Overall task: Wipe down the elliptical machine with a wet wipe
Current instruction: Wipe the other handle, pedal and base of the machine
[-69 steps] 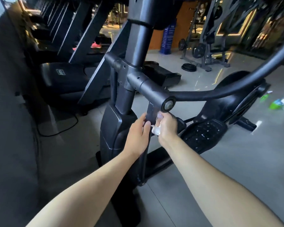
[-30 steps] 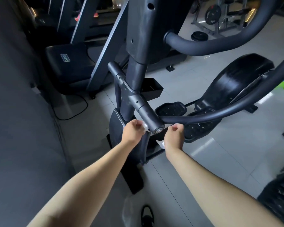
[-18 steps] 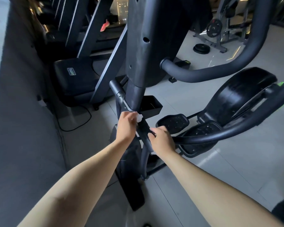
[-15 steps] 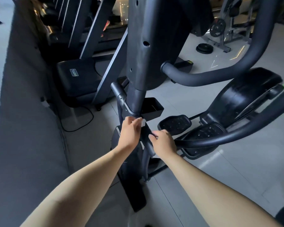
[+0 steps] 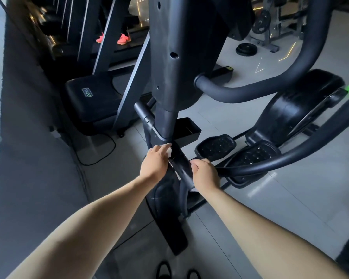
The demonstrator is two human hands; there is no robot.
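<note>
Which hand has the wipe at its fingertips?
The left hand: a white wipe shows at its fingertips, against the post joint. The right hand curls over the black crossbar.

Small green logo (image 5: 87,92) on the neighbouring treadmill's black hood (image 5: 98,106), lettering illegible.

A gym: a row of treadmills (image 5: 93,97), an elliptical machine (image 5: 169,57) and a weight plate (image 5: 246,49) on the tiled floor (image 5: 290,208).

The left hand (image 5: 155,165) pinches a white wet wipe (image 5: 169,152) against the crossbar (image 5: 181,166) of the elliptical machine (image 5: 298,105), just below its column (image 5: 169,57); the right hand (image 5: 205,175) grips the bar's near end (two black pedals (image 5: 216,147) lie beyond).
</note>
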